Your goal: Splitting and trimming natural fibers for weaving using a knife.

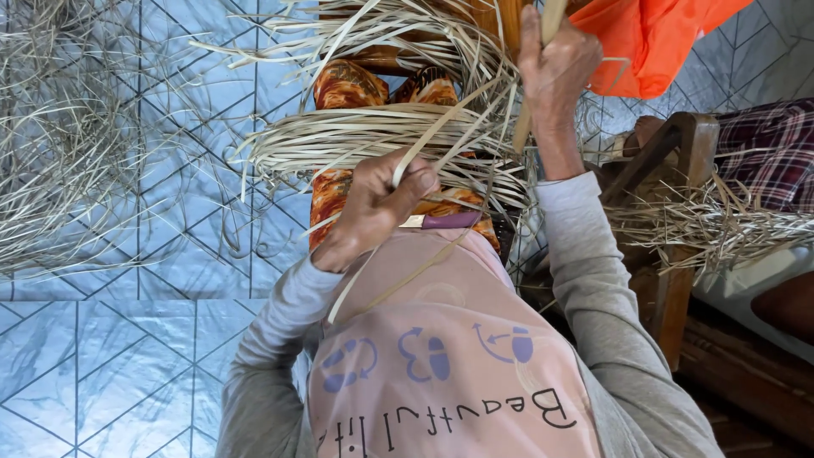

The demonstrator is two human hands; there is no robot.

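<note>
While your left hand is curled shut around a pale flat strip, your right hand is raised higher up, closed around a light stick that runs down past your wrist. Your two hands are well apart, the left low and close to your chest, the right near the top edge of the view. The strip you pinch rises from your left fingers up toward the bundle of pale strips, a thick coil that lies across your lap on the orange patterned cloth. Loose ends of that bundle fan out to both sides and curl over the top. Just beside your left hand, against the pink shirt, lies a small knife with a purple handle; whether your hand touches it is hard to tell. A long thin strip trails down from your left hand across the shirt. On the blue tiled floor to your left lies a loose heap of dry strips. To your right stands a wooden chair with more dry strips draped over it, and an orange cloth hangs just beside your right hand.
</note>
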